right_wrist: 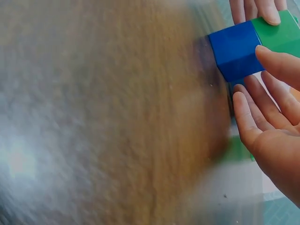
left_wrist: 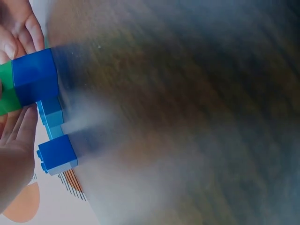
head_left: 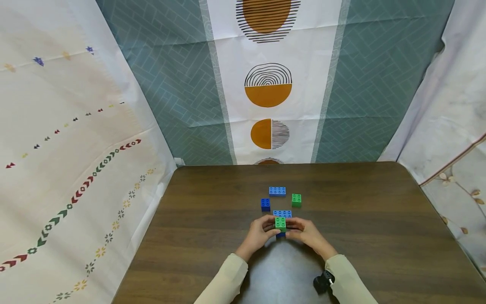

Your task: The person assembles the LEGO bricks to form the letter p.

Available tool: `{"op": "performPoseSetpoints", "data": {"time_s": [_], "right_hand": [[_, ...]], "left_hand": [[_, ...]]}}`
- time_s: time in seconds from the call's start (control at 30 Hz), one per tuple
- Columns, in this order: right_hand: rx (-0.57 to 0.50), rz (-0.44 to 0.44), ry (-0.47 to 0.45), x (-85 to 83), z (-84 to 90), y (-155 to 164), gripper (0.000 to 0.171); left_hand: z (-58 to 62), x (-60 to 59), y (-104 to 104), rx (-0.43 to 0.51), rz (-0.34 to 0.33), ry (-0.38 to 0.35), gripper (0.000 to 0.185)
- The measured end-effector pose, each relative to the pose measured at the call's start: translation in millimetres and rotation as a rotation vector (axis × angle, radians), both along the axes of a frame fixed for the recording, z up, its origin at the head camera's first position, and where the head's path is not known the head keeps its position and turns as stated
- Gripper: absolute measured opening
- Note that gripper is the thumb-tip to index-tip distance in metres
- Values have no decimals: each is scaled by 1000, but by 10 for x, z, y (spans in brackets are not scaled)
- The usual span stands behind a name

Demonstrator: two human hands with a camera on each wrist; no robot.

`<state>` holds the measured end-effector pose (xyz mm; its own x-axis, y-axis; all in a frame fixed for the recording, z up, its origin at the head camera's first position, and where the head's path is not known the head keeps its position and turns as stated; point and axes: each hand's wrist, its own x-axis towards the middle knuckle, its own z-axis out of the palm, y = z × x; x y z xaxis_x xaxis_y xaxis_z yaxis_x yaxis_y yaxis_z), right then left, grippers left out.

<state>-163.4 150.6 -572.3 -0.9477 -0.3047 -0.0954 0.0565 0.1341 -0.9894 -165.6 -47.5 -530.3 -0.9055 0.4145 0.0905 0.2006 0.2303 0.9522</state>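
Green brick on blue brick; both hands' grip.

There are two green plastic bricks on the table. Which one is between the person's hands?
The green brick stacked on a dark blue brick, held between the left hand and right hand. The other green brick sits alone, farther back.

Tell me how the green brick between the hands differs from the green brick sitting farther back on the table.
The held green brick sits stacked on a blue brick and is touched by the left hand and right hand. The far green brick lies alone and untouched on the table. Both are green, square and four-studded.
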Motion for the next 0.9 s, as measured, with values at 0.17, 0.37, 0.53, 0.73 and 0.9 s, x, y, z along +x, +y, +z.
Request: {"op": "performPoseSetpoints", "data": {"time_s": [0.17, 0.37, 0.53, 0.73, 0.9], "right_hand": [[5, -43, 21, -46, 0, 58, 44], [15, -134, 51, -82, 56, 91, 41], [-22, -163, 131, -122, 80, 99, 45], [3, -183, 162, -192, 81, 92, 43], [27, -187, 168, -248, 59, 64, 42]], "left_hand": [[3, -7, 5, -11, 6, 22, 34], [23, 5, 16, -33, 26, 28, 34], [29, 15, 24, -43, 35, 29, 34], [12, 9, 18, -50, 34, 33, 34], [19, 10, 11, -55, 27, 36, 34]]}}
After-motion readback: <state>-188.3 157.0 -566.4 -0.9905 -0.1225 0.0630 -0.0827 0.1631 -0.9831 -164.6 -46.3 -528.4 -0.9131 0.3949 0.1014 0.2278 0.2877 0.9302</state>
